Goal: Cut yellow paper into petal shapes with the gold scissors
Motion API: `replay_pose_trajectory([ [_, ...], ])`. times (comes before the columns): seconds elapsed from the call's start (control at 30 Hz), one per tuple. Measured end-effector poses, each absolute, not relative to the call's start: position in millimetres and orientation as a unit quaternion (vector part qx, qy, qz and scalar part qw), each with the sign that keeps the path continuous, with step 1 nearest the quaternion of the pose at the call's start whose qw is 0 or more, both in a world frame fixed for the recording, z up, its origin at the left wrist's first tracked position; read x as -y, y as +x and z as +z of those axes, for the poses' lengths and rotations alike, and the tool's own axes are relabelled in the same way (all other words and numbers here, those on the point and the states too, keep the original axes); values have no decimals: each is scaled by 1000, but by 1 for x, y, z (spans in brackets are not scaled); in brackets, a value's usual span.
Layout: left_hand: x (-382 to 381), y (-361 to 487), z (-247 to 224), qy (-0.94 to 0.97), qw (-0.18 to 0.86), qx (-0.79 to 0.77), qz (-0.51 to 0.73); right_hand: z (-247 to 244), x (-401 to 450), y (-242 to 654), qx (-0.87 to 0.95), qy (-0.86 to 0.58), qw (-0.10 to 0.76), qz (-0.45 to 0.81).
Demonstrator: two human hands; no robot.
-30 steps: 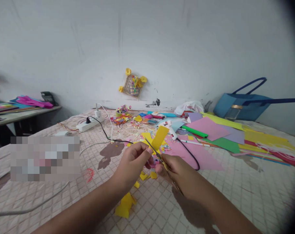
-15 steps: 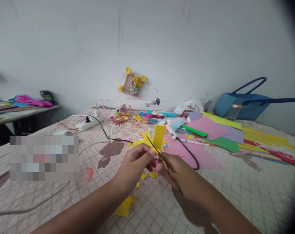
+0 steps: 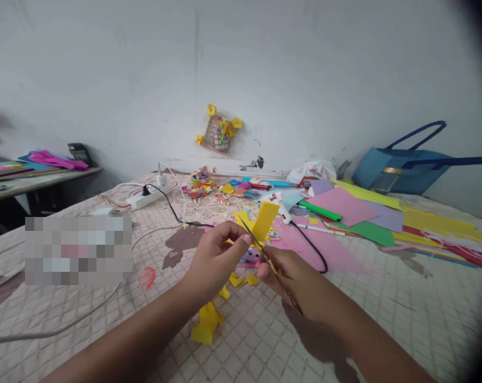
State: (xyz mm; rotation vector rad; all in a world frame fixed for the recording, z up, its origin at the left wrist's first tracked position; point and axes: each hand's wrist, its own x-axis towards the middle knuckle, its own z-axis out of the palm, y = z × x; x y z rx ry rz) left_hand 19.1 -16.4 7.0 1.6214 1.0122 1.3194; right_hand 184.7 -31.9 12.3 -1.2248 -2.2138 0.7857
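A yellow strip (image 3: 268,218) is held upright above the near middle of the table (image 3: 264,346), its lower end pinched by the thumb and fingers of the left hand (image 3: 220,258), though that contact is partly hidden. A pair of scissors (image 3: 271,264) is grasped by the right hand (image 3: 294,282), the grip being closed around the gold-coloured handles; the blades are pointed to the far left and are seen crossing in front of the strip's base, and whether they bite into it cannot be told. Yellow scraps (image 3: 204,325) are scattered on the table, nearer than the hands and to the left. Beyond the strip, a white glue gun (image 3: 285,214) is laid to the right, its black cord (image 3: 316,250) curved over a pink sheet (image 3: 340,258). Farther right, coloured paper is spread in overlapping layers, with a blue bag (image 3: 412,175) placed behind it against the wall (image 3: 304,80). At the far left of the table, a black plug and a white one are set into a white power strip (image 3: 141,200)
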Motion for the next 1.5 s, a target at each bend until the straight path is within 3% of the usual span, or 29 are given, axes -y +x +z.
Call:
replay_pose_trajectory([
  [0.33,18,25,3,628,419,-412,511,8,31,187,810,-447,256,279],
  [0.8,15,18,6,623,432,-404,512,6,27,190,813,-480,208,257],
  [1.5,17,20,9,629,426,-409,506,9,30,187,819,-459,228,259],
])
